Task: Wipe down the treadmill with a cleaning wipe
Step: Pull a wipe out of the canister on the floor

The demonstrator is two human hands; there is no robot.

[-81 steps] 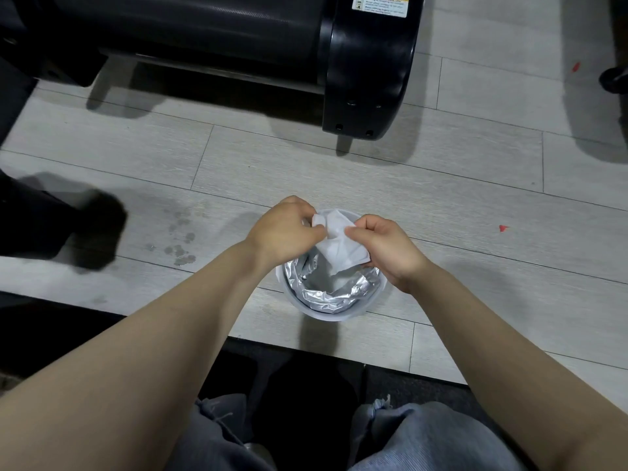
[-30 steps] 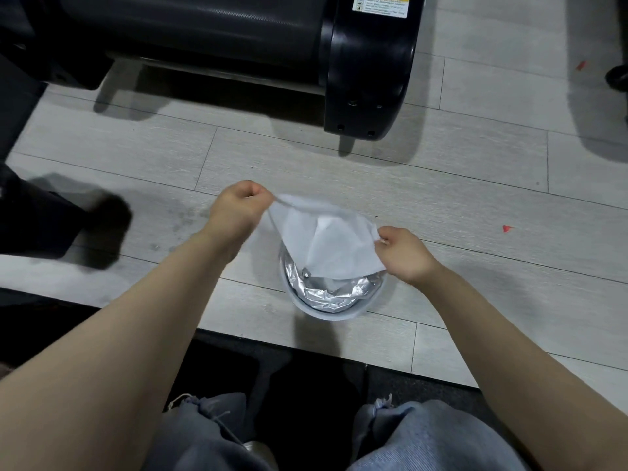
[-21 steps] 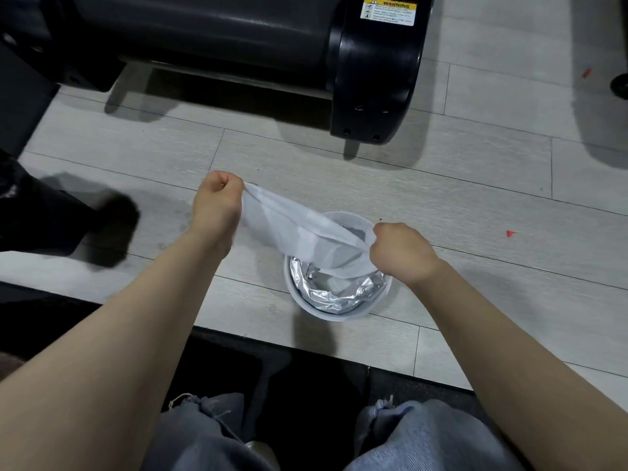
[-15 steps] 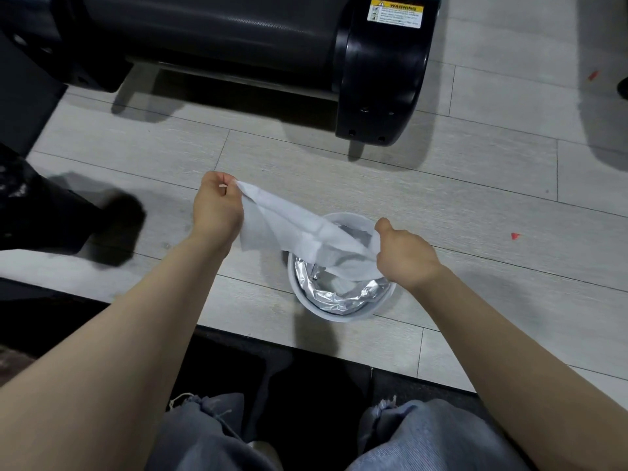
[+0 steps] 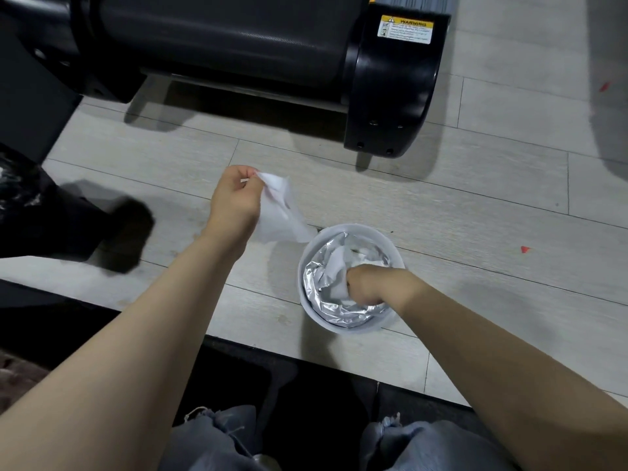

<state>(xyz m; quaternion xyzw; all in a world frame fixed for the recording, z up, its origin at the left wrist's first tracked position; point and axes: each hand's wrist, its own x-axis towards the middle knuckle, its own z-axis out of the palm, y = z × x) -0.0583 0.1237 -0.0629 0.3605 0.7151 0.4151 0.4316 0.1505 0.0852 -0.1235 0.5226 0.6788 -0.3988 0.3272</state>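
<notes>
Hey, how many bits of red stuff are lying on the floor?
2. One red bit lies right of the wipe tub; another sits far right, near the treadmill. More may be hidden.

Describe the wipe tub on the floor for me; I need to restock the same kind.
The tub is a round white plastic container standing upright on the pale plank floor, lid off. A crinkled silver foil liner fills it, with white wipes inside. The right hand reaches into it, and the pulled wipe in the left hand hangs beside its rim.
</notes>
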